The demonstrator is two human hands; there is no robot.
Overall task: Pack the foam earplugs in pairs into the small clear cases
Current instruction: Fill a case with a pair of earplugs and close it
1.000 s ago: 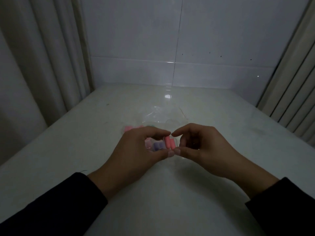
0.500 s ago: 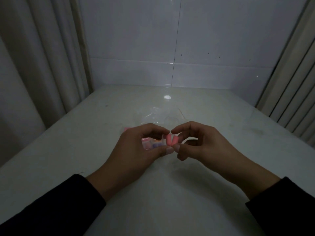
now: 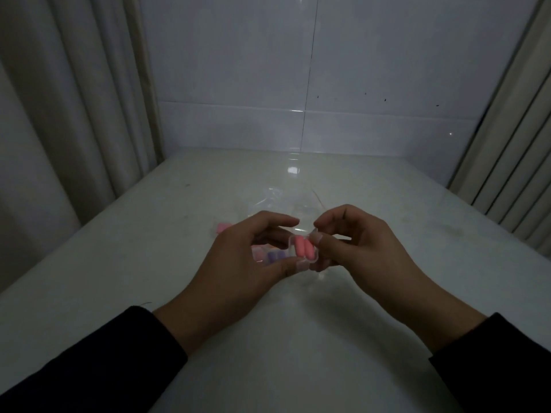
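while both hands point(image 3: 247, 257) point(image 3: 360, 248) pinch case point(image 3: 302, 251) | purple earplugs point(image 3: 275, 256) behind | plastic bag point(image 3: 286, 204) beyond

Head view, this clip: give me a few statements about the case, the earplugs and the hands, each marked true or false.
1. Two pink earplugs lie side by side in the small clear case. True.
2. The case stands on the table with no hand on it. False: the left hand and the right hand both hold it above the table.
3. Purple earplugs show behind the left hand's fingers. True.
4. A metal tray lies behind the hands. False: a clear plastic bag lies there.
5. Both sleeves are dark. True.
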